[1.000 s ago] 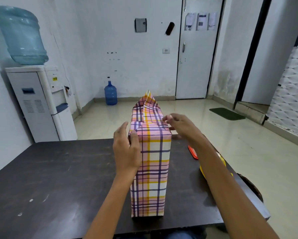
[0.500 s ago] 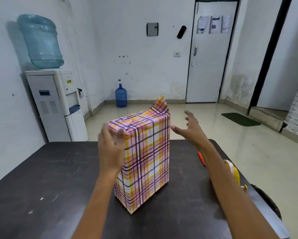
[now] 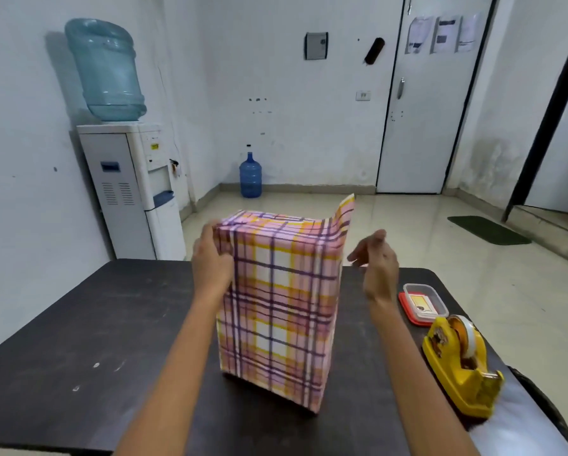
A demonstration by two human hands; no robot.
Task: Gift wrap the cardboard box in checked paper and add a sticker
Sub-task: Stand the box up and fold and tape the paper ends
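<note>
The box [image 3: 277, 307], covered in pink, yellow and purple checked paper, stands upright in the middle of the dark table [image 3: 78, 340], its broad face toward me. A loose paper flap [image 3: 343, 215] sticks up at its top right corner. My left hand [image 3: 210, 261] holds the box's upper left edge, fingers wrapped over the corner. My right hand [image 3: 376, 258] hovers just right of the box near the flap, fingers relaxed, touching nothing.
A yellow tape dispenser [image 3: 461, 366] sits near the table's right edge. Behind it lies a small clear container with a red lid [image 3: 422, 302] that holds cards or stickers. A water cooler [image 3: 128, 179] stands past the table's far left.
The box has been turned from narrow side to broad face toward me. My right hand came off the top flap and now hovers beside it. The camera shifted, revealing the dispenser and container.
</note>
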